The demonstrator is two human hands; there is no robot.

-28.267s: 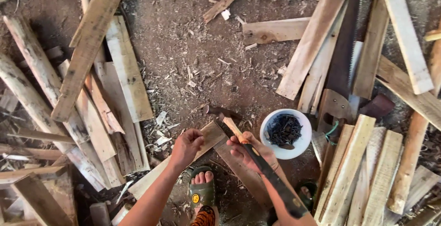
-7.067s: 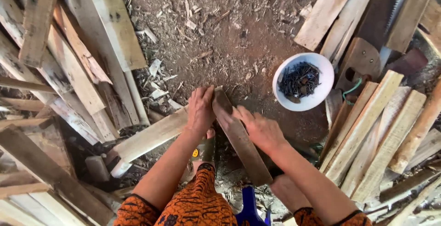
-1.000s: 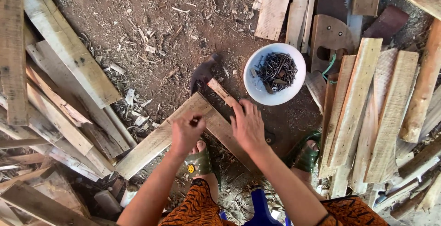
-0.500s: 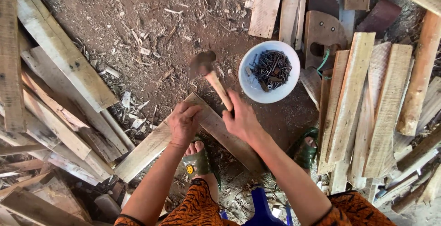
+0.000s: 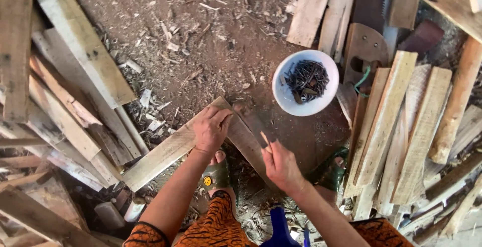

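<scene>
Sawdust-strewn ground is bearing two planks [image 5: 173, 149], left hand [image 5: 211, 129] pinching a nail there, right hand [image 5: 282, 166] gripping the hammer [image 5: 253, 124], risking struck fingers

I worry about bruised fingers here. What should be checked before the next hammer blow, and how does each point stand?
1. Left hand pins the planks' corner joint: ok.
2. Left fingers clear of the hammer head: not ok, very close.
3. Right hand grips the hammer handle: ok.
4. Nail upright: cannot tell, hidden.
5. Bowl of nails clear of the swing: ok.
</scene>
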